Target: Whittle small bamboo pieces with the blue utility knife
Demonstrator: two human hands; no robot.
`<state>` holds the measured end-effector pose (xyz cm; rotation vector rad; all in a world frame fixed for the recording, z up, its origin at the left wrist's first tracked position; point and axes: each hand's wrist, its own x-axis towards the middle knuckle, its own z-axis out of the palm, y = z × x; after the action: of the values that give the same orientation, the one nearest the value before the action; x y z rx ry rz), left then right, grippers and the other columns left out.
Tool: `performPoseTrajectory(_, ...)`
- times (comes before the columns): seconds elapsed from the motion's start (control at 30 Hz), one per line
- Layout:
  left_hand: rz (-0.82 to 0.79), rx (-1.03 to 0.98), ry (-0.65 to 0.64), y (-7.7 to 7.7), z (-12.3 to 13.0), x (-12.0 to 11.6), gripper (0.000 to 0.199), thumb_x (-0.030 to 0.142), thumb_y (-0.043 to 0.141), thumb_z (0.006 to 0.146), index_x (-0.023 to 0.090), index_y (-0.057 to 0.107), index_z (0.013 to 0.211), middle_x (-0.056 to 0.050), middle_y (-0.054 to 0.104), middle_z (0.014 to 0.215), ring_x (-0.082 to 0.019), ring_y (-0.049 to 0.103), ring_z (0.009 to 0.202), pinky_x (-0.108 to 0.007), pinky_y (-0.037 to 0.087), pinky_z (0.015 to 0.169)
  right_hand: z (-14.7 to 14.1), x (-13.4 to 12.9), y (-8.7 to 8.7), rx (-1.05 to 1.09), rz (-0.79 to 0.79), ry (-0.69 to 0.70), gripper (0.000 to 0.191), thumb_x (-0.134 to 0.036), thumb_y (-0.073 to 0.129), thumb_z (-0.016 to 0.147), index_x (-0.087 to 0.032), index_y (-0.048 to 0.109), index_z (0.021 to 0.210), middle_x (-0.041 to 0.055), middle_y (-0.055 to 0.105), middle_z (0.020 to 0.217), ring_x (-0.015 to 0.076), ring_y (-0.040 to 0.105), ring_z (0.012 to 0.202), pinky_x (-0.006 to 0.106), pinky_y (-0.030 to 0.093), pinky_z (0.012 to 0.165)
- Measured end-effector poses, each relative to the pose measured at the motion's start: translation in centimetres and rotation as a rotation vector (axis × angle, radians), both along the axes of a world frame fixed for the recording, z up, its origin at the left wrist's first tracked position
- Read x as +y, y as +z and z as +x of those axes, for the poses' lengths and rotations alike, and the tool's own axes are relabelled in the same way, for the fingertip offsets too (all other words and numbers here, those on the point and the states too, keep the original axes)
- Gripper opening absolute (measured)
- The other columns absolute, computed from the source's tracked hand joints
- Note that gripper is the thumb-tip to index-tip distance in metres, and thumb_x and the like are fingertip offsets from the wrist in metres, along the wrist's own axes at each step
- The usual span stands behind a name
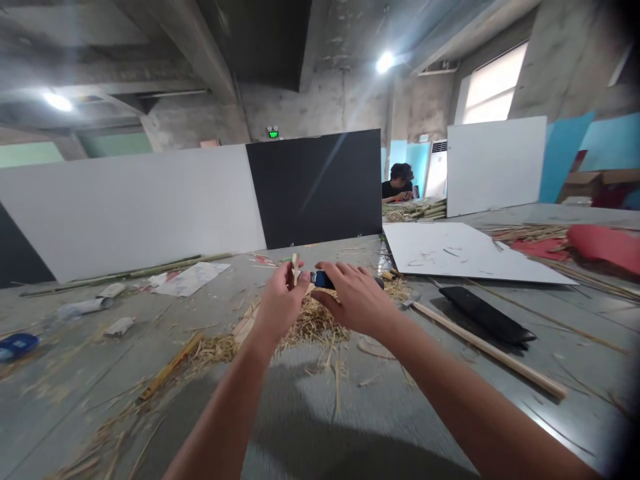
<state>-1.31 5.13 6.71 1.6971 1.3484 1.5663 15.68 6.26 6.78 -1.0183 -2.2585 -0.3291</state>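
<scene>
left hand [281, 303] pinching a little wooden strip [295, 262], right hand [359, 297] gripping some blue-and-black tool [323, 280], kinda hard to identify, shavings [316, 324] lying underneath

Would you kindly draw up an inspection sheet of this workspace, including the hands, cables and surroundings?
Surface: grey worktop, strewn with pale shavings.
Work items: short pale strip; dark tool with a blue section, partly hidden.
Clutter: yellow tool and paper to the left; wooden rod and black case to the right.
Hands: left hand pinches the strip; right hand grips the dark tool.
Cables: nothing seen.
Surroundings: upright black panel ahead; another person beyond, to its right.
</scene>
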Motion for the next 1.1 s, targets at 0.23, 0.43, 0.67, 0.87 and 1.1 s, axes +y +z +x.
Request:
performPoseTrajectory(0.23,0.135,0.215,0.051,1.3,0.8,1.8,0.043,0.044,0.055,0.088,0.015,0.060,0.120,-0.010,0.067,0.091,-0.018,0.060,0.075,-0.032,0.048,0.068,1.3,2.1,1.6,-0.030,0.073,-0.058,0.027,-0.043,0.047,0.096,-0.021,0.052,0.111,0.0060,0.064,0.097,0.0223,0.059,0.087,0.033,0.037,0.074)
performPoseTrajectory(0.43,0.101,0.305,0.084,1.3,1.3,1.4,0.048,0.048,0.051,0.091,0.017,0.054,0.126,-0.013,0.069,0.105,-0.022,0.064,0.084,-0.035,0.047,0.073,2.0,2.5,1.8,-0.040,0.123,-0.096,0.032,-0.046,0.045,0.095,-0.022,0.053,0.114,0.0057,0.066,0.096,0.0219,0.060,0.085,0.032,0.034,0.070)
performPoseTrajectory(0.67,0.035,0.409,0.179,1.5,1.4,0.2,0.045,0.057,0.048,0.090,0.017,0.057,0.111,-0.012,0.070,0.088,-0.025,0.063,0.074,-0.034,0.040,0.063,1.6,2.1,1.2,-0.052,0.228,-0.126,0.042,-0.051,0.036,0.097,-0.020,0.056,0.117,0.0089,0.067,0.094,0.0229,0.060,0.082,0.033,0.033,0.068)
performPoseTrajectory(0.87,-0.024,0.419,0.286,1.0,1.0,0.5,0.040,0.058,0.044,0.091,0.019,0.054,0.090,-0.010,0.067,0.077,-0.024,0.062,0.068,-0.031,0.035,0.058,2.3,2.7,1.8,0.102,0.109,-0.235,0.043,-0.052,0.035,0.096,-0.021,0.059,0.113,0.0088,0.067,0.088,0.0218,0.059,0.072,0.032,0.032,0.062)
performPoseTrajectory(1.1,-0.148,0.409,0.419,0.0,-2.4,1.5,0.041,0.059,0.041,0.091,0.019,0.050,0.082,-0.004,0.061,0.067,-0.021,0.059,0.063,-0.029,0.035,0.058,9.3,4.5,4.8,0.486,-0.057,-0.764,0.048,-0.061,0.038,0.092,-0.023,0.063,0.102,0.0129,0.067,0.085,0.0250,0.057,0.070,0.030,0.025,0.055)
